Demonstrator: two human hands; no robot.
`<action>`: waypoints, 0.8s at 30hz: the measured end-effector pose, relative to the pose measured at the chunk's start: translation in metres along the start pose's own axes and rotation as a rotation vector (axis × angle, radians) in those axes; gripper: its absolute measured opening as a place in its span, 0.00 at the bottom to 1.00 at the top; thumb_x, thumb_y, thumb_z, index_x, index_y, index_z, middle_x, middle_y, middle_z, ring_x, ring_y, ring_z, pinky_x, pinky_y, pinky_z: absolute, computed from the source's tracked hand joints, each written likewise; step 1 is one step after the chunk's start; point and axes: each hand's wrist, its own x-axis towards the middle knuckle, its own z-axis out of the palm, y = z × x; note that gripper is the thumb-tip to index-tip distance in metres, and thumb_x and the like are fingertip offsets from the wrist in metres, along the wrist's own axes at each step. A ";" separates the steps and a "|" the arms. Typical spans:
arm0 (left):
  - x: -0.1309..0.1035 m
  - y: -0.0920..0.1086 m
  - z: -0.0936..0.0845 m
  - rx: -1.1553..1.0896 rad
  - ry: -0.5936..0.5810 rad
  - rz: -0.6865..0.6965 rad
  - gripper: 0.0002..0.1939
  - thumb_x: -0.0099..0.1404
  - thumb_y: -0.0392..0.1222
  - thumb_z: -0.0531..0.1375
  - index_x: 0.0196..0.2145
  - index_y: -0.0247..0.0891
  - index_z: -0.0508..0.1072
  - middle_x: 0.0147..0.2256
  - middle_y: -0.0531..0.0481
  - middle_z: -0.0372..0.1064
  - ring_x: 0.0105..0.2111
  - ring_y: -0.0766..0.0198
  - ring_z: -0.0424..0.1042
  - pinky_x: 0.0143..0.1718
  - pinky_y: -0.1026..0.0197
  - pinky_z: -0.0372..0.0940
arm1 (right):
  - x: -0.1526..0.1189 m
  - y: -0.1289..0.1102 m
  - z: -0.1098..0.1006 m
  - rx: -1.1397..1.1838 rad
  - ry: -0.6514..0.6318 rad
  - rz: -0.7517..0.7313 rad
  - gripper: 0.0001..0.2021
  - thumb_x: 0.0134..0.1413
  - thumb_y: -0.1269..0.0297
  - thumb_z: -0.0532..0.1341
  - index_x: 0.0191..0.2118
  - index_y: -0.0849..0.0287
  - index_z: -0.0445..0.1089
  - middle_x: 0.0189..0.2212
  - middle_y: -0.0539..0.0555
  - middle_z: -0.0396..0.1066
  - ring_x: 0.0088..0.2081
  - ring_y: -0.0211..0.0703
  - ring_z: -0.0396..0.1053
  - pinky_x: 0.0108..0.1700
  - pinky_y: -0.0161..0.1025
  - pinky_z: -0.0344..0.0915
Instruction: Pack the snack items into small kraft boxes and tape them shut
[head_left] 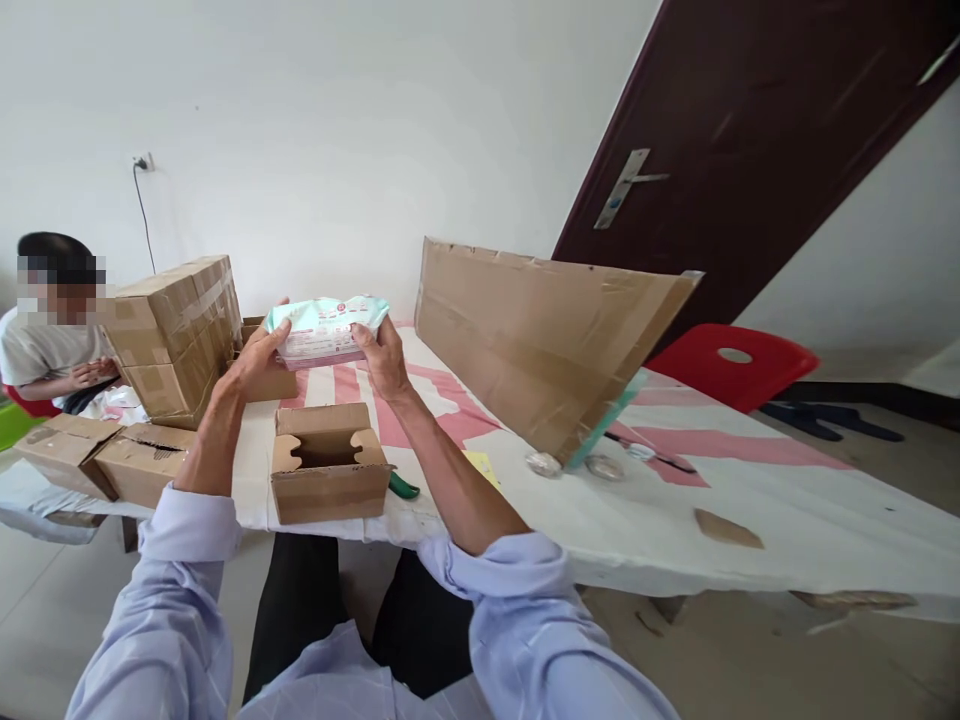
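Observation:
A pale green and white soft pack (319,330), which looks like a pack of wet wipes, is held up above the table between both my hands. My left hand (259,358) grips its left end, with the thumb on the printed face. At the right end my right hand (384,360) is closed on it, thumb also in front; the other fingers are mostly hidden behind. Below the pack stands a small cardboard box (328,495) with its top open and notched side flaps. A dark green object (403,486) lies just right of this box.
Stacked taped cartons (180,330) stand at left, with smaller boxes (146,460) before them. A large cardboard sheet (540,340) leans upright at centre right. A cardboard scrap (727,528) lies on the covered table (810,510). A person (56,350) sits far left; a red chair (739,360) stands right.

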 end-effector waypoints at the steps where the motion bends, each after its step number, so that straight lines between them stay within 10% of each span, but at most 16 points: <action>1: -0.006 0.013 0.000 0.020 -0.034 -0.010 0.43 0.64 0.62 0.75 0.72 0.48 0.71 0.62 0.42 0.77 0.59 0.38 0.78 0.59 0.37 0.76 | -0.005 -0.011 -0.002 -0.065 -0.008 -0.134 0.44 0.66 0.29 0.60 0.76 0.52 0.58 0.71 0.62 0.67 0.74 0.66 0.60 0.73 0.59 0.65; 5: -0.029 0.040 -0.004 0.169 -0.088 0.070 0.43 0.55 0.50 0.81 0.66 0.42 0.78 0.55 0.43 0.79 0.56 0.39 0.79 0.58 0.43 0.76 | -0.026 -0.025 -0.016 -0.335 -0.097 -0.407 0.50 0.61 0.26 0.64 0.78 0.51 0.54 0.77 0.63 0.56 0.77 0.67 0.54 0.76 0.61 0.61; 8: -0.038 0.030 -0.022 0.321 0.012 0.199 0.39 0.52 0.48 0.82 0.60 0.40 0.81 0.51 0.45 0.80 0.52 0.43 0.79 0.54 0.49 0.76 | -0.040 0.006 -0.031 -0.460 -0.163 -0.302 0.53 0.58 0.29 0.69 0.79 0.52 0.55 0.78 0.65 0.53 0.79 0.68 0.51 0.78 0.63 0.56; 12: -0.031 -0.023 -0.065 0.541 0.165 0.237 0.39 0.50 0.48 0.80 0.59 0.41 0.80 0.55 0.44 0.77 0.54 0.47 0.76 0.55 0.49 0.75 | -0.059 0.070 -0.050 -0.481 -0.206 0.205 0.49 0.52 0.41 0.77 0.73 0.59 0.65 0.72 0.72 0.65 0.73 0.72 0.62 0.72 0.65 0.64; 16: -0.024 -0.091 -0.098 0.845 0.315 0.126 0.33 0.50 0.44 0.74 0.55 0.41 0.79 0.56 0.43 0.73 0.58 0.44 0.73 0.64 0.42 0.69 | -0.078 0.111 -0.054 -0.222 -0.358 0.553 0.24 0.49 0.56 0.75 0.50 0.62 0.78 0.47 0.63 0.83 0.48 0.58 0.81 0.47 0.47 0.78; 24: -0.015 -0.178 -0.117 1.012 0.357 -0.071 0.28 0.51 0.33 0.66 0.52 0.37 0.76 0.55 0.41 0.70 0.61 0.46 0.70 0.67 0.45 0.65 | -0.104 0.131 -0.050 -0.150 -0.210 0.490 0.14 0.48 0.52 0.68 0.29 0.59 0.72 0.25 0.49 0.72 0.29 0.41 0.69 0.30 0.36 0.60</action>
